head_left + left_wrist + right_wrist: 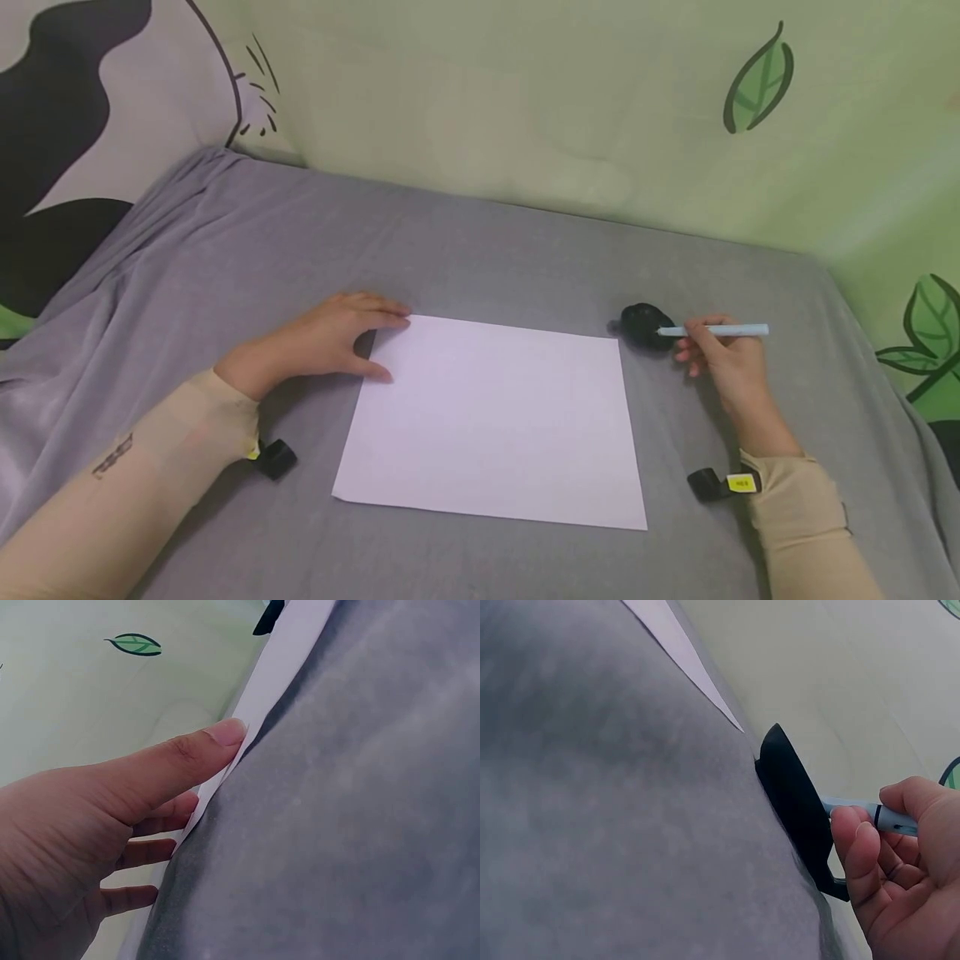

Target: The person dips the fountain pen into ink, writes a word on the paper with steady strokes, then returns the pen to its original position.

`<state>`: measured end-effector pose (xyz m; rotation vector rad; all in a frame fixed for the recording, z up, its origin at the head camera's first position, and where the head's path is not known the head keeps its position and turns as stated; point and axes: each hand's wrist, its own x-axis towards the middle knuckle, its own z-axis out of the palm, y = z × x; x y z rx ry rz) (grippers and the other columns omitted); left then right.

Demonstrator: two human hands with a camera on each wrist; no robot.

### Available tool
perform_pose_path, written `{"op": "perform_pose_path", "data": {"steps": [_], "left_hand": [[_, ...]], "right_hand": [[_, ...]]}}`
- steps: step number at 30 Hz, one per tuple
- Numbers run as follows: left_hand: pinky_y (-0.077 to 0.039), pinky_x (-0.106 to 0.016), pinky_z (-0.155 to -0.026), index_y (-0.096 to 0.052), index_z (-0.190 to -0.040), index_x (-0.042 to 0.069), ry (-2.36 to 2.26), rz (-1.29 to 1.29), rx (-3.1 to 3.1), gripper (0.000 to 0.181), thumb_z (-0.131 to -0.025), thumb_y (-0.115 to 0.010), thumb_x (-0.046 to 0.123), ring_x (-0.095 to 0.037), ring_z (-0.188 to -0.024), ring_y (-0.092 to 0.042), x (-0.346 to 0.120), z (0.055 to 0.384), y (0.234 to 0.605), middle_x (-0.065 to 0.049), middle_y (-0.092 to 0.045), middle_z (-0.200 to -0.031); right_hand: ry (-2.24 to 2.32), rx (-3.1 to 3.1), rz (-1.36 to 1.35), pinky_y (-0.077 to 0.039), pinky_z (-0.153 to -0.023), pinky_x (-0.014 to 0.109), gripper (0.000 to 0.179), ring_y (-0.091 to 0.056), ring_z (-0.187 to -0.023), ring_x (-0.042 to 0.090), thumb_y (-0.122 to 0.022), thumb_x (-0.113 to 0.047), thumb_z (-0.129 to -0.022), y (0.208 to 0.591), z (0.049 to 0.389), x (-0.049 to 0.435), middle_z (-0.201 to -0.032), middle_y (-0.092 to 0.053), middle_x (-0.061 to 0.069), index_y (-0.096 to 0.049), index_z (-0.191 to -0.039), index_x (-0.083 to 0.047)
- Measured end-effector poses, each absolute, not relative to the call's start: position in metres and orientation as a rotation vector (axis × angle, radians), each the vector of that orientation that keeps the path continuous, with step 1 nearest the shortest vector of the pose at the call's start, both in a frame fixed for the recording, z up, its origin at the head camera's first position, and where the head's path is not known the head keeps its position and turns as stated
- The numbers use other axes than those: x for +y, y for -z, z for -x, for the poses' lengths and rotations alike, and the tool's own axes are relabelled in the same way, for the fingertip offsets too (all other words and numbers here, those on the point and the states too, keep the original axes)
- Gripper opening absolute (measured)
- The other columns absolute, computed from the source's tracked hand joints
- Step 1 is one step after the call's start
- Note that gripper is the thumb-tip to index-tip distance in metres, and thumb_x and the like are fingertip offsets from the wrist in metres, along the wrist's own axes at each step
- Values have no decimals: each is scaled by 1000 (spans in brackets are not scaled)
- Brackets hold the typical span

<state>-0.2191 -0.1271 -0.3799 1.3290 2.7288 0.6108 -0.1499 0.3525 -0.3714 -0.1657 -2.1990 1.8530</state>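
Note:
A blank white sheet of paper (495, 425) lies on the grey cloth. At its upper left corner my left hand (330, 342) rests with thumb and fingers spread and fairly straight, fingertips touching the sheet; the left wrist view shows the thumb (225, 733) on the paper's edge (281, 664). Right of the sheet, my right hand (723, 362) pinches a slim light-blue pen (738, 330) between thumb and fingers. The pen's left end overlaps a rounded black object (643, 325) in the head view; whether they touch I cannot tell. The right wrist view shows that object (791, 799) with a loop-like end.
Grey cloth (480, 250) covers the surface and hangs in folds at the left. Behind it stands a pale green backdrop (525, 100) with printed leaves. Small black wrist cameras (276, 459) jut from both sleeves, low over the cloth.

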Motion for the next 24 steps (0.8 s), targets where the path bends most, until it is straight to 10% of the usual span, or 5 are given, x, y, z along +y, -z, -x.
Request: {"op": "perform_pose_path", "data": {"steps": [24], "left_hand": [[-35, -55, -105, -62, -126, 4, -608, -1325, 2727, 67, -72, -82, 38, -33, -129, -49, -126, 218, 379, -10, -58, -136]], "right_hand": [[-1885, -2195, 174, -44, -39, 18, 5, -62, -49, 4, -58, -4, -93, 370, 150, 352, -61, -67, -5, -57, -88, -2]]}}
